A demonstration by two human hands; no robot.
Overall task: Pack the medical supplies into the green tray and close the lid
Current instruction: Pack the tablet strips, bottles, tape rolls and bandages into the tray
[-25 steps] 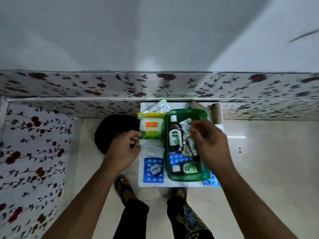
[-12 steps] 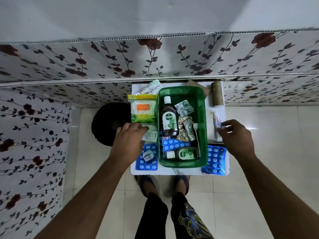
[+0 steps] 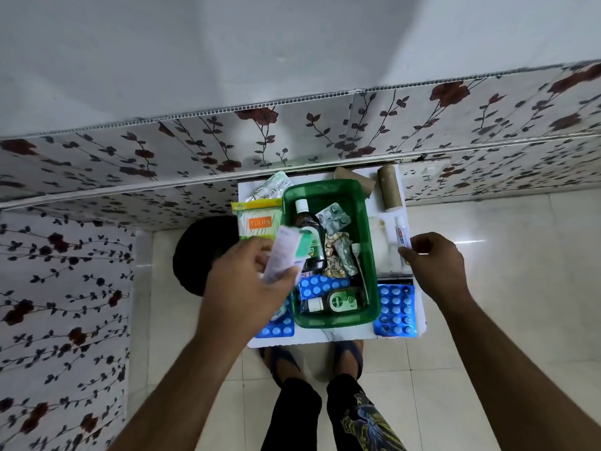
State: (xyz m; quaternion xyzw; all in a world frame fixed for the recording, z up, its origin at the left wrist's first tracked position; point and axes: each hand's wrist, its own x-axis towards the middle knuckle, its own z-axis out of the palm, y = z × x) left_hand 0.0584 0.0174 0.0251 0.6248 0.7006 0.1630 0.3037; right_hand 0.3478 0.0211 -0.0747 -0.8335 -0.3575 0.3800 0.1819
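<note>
The green tray (image 3: 374,242) sits on a small white table (image 3: 328,340) and holds a brown Dettol bottle (image 3: 304,219), a small green Dettol bottle (image 3: 338,301), a silver blister strip (image 3: 333,218), a gold strip and a blue blister pack (image 3: 320,284). My left hand (image 3: 247,284) holds a pale flat packet (image 3: 283,252) lifted over the tray's left edge. My right hand (image 3: 432,265) hovers at the table's right side, its fingertips touching a white tube (image 3: 401,232); whether it grips the tube is unclear.
A yellow-green Tulips cotton-bud pack (image 3: 257,219) and a clear sachet (image 3: 271,185) lie left of the tray. Two brown rolls (image 3: 388,190) lie behind it. Blue blister packs (image 3: 395,312) lie at the front corners. A black round stool stands on the left, floral panels behind.
My left hand has picked up the pale packet from the table and raised it towards the tray. My right hand has moved slightly closer to the white tube.
</note>
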